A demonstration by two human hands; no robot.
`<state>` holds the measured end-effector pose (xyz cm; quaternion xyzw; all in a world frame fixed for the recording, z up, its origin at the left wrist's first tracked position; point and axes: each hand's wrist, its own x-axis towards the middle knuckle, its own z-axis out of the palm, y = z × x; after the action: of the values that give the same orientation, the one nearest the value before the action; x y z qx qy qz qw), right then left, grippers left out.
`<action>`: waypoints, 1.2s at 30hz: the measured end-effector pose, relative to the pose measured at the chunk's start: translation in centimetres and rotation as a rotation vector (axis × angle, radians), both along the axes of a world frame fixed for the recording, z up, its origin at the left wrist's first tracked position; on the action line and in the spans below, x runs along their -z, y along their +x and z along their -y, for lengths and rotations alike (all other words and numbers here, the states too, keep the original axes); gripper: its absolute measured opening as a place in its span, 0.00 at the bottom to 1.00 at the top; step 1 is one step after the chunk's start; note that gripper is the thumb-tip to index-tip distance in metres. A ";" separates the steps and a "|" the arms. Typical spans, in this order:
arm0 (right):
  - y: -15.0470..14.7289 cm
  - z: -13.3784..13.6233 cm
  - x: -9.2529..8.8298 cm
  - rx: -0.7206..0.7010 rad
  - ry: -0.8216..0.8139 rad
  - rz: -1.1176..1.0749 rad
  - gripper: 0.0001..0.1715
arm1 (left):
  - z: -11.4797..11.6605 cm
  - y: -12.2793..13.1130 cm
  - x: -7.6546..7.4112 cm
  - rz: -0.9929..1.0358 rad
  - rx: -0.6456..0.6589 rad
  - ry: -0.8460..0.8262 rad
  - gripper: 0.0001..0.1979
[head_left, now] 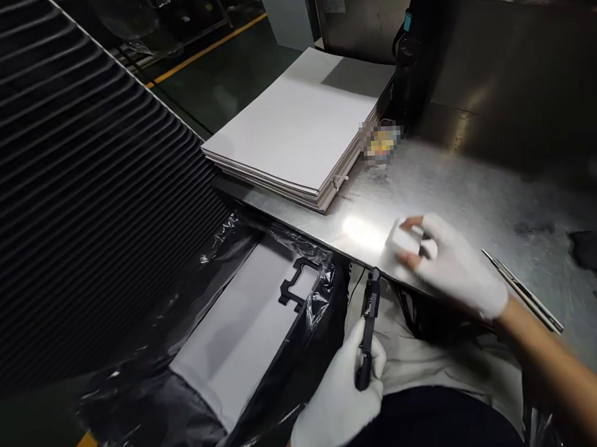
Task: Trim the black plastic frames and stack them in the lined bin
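Below the near edge of the table (476, 181), the left hand (338, 401) grips with closed fingers the lower end of a slim black part (370, 306), its long axis pointing up toward the small white block (403, 239) that the right hand (456, 268) pinches on the table.

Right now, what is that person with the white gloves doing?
A person in white gloves works at a shiny steel table. The left hand grips a thin black part down by the lap. The right hand holds a small white block on the table, near a stack of pale sheets.
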<state>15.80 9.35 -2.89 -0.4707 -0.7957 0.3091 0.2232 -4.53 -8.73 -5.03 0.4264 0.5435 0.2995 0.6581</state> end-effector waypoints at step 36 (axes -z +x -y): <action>1.3 7.1 0.6 -0.398 -0.006 -0.078 0.17 | 0.6 2.0 -0.9 -0.257 -0.039 -0.058 0.30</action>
<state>17.07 2.21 -3.51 -0.2923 -0.8630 0.3673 0.1868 -2.58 -9.35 -4.14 0.4314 0.6400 0.2392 0.5891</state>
